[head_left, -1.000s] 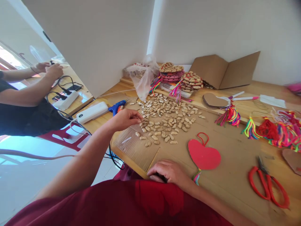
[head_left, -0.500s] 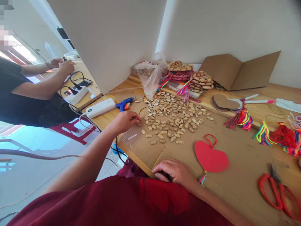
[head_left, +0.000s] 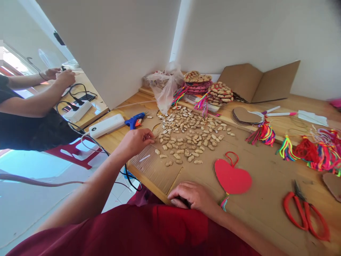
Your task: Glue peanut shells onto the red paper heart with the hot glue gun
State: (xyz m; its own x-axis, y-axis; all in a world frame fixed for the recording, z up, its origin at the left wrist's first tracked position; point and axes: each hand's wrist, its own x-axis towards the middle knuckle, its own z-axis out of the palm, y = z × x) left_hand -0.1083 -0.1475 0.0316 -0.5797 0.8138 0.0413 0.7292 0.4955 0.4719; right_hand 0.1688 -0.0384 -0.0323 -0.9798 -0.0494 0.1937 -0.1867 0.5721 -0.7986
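My left hand [head_left: 136, 140] hovers at the left edge of a spread of peanuts [head_left: 190, 137] on a cardboard sheet [head_left: 157, 169]. Its fingertips are pinched together; whether something is between them I cannot tell. My right hand [head_left: 190, 195] rests on the table's near edge, fingers curled over a small dark object that is mostly hidden. A red paper heart [head_left: 232, 177] with a loop and a coloured tassel lies just right of that hand.
A blue glue gun [head_left: 134, 121] and a white power block [head_left: 106, 125] lie left of the peanuts. Behind are a plastic bag [head_left: 165, 89], peanut-covered stacks [head_left: 220, 93] and folded cardboard [head_left: 255, 81]. Tassels [head_left: 262, 133] and red scissors [head_left: 305, 215] lie right. Another person's hands [head_left: 57, 74] work at far left.
My left hand has drawn back a little from the peanuts, its fingers closing into a pinch. My right hand has stayed put. The view has swung slightly.
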